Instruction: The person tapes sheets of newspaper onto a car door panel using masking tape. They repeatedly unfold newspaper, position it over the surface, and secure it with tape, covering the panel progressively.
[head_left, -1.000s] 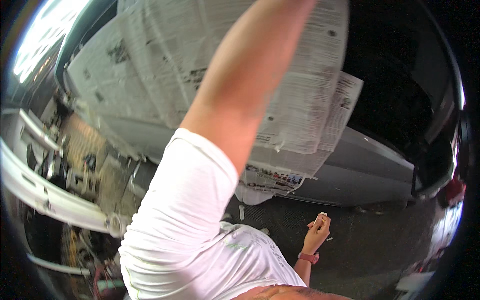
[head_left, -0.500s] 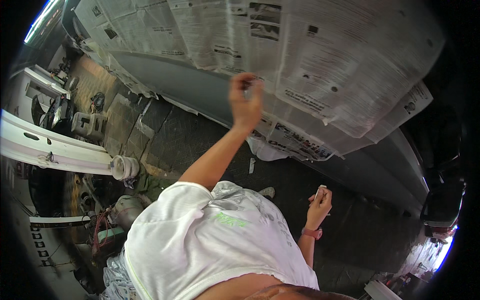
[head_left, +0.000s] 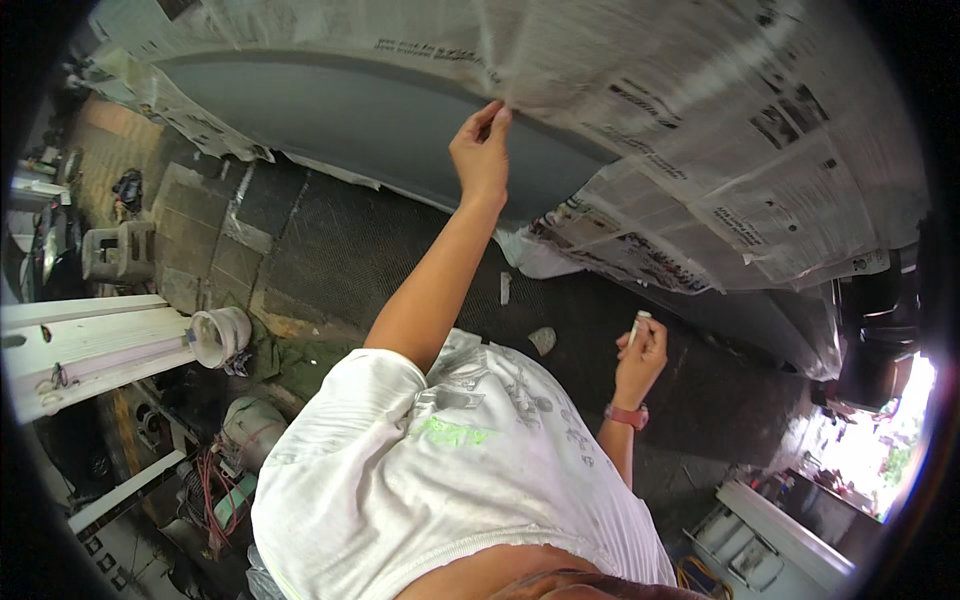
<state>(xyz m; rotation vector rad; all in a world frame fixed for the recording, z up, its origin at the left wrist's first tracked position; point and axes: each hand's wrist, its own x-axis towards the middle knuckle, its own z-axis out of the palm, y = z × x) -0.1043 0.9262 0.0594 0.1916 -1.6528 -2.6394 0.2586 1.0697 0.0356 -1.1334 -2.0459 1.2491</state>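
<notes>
Newspaper sheets (head_left: pixel 560 60) cover the upper part of a large curved body panel (head_left: pixel 330 110), which shows bare and grey below their edge. My left hand (head_left: pixel 482 160) reaches up to that lower edge, its thumb and forefinger closed in a pinch on the paper. Lower and to the right, my right hand (head_left: pixel 641 362) is held away from the panel, near my side. A short pale stick-like piece (head_left: pixel 637 325) stands up between its closed fingers; its exact kind does not show.
More newspaper (head_left: pixel 640 250) hangs over the panel's lower right. A white scrap (head_left: pixel 505 288) lies on the dark floor. To the left are a white beam (head_left: pixel 100 345), a pale bucket (head_left: pixel 220 336), a grey plastic stool (head_left: pixel 118 250) and a red cable (head_left: pixel 215 490).
My view has shifted along the panel. My left hand has gone from loosely curled in front of the panel to pinching at the newspaper's edge. The right hand still holds the pale piece.
</notes>
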